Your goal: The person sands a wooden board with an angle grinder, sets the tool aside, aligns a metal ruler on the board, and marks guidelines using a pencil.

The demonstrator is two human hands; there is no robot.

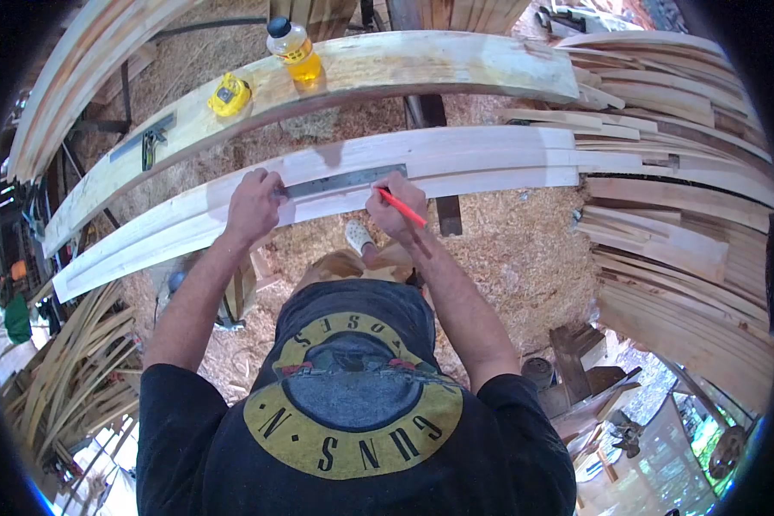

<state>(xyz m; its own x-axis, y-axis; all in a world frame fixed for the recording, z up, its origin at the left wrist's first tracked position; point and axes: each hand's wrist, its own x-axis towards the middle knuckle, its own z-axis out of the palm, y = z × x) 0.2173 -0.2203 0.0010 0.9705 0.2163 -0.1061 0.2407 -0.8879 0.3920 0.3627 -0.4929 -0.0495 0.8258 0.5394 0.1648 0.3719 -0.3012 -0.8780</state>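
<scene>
In the head view a long pale wooden board [490, 146] lies across in front of me, with lengthwise lines or seams along it. A flat grey metal ruler [344, 180] rests on its middle. At the ruler's left end is my left hand [254, 205], its fingers closed on that end against the wood. My right hand [394, 205] grips a red pencil [403, 209] near the ruler's right end. The pencil's tip is hidden under the fingers, so contact with the wood cannot be seen.
A second thick plank [456, 69] beyond carries a yellow tape measure [230, 95], a bottle of yellow liquid [296, 53] and a metal square [146, 139]. Stacked boards [679, 232] stand at right. Thin offcuts [69, 370] pile at left. Wood shavings [507, 267] cover the floor.
</scene>
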